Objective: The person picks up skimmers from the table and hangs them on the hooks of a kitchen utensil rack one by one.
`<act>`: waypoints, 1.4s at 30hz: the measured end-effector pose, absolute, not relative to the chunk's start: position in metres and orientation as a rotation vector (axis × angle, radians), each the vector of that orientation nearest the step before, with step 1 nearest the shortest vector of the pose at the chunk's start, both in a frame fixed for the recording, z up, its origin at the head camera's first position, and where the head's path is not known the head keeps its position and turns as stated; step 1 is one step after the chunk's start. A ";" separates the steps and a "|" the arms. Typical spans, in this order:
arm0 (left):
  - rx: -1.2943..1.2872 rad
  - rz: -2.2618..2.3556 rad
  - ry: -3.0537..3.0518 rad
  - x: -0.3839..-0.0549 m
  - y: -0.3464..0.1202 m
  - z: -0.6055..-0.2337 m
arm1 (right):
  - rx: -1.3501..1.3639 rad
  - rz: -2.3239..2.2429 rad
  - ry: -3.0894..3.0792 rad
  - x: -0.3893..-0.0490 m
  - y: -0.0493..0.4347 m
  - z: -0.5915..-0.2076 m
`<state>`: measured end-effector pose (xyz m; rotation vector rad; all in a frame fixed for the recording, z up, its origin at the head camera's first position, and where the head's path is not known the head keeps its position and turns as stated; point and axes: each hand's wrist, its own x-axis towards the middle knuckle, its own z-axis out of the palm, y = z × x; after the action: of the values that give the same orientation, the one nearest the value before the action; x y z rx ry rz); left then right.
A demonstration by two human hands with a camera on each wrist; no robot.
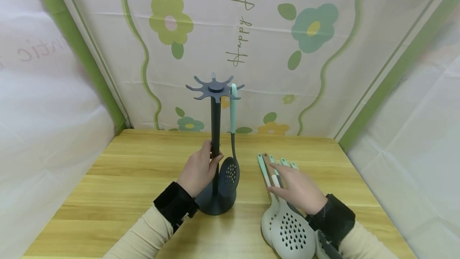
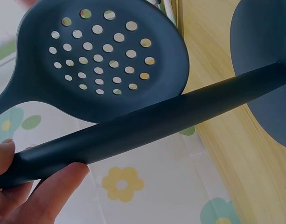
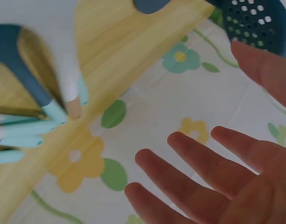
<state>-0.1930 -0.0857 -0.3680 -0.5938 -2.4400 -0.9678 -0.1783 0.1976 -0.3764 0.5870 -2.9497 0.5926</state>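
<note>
A dark utensil stand (image 1: 215,123) with a round base and a ring of hooks stands upright on the table. My left hand (image 1: 197,171) grips its post, with thumb and fingers around it in the left wrist view. From a hook at the stand's right side hangs a dark skimmer (image 2: 101,56) with a mint handle and a holed head. My right hand (image 1: 298,187) hovers over a group of kitchen utensils, its fingers spread and nothing between them in the right wrist view. Among these utensils lies a pale grey slotted skimmer (image 1: 292,231); others are partly hidden beneath the hand.
The utensils' mint and brown handle ends (image 3: 73,109) point toward the far edge of the wooden table (image 1: 136,179). Behind the table hangs a white flowered cloth (image 1: 215,23), with more cloth on the left and right sides.
</note>
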 end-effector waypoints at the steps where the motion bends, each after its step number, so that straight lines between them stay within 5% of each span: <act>1: -0.594 -0.968 -2.438 -0.193 -0.086 -0.368 | 0.576 0.596 -2.963 -0.178 0.200 -0.378; 42: -0.592 -0.955 -2.412 -0.196 -0.086 -0.370 | 0.231 0.498 -3.297 -0.202 0.281 -0.422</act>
<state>-0.1962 -0.0862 -0.3702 -0.5918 -2.4121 -0.9554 -0.2022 0.2808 -0.4216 0.2308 -3.2967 0.4982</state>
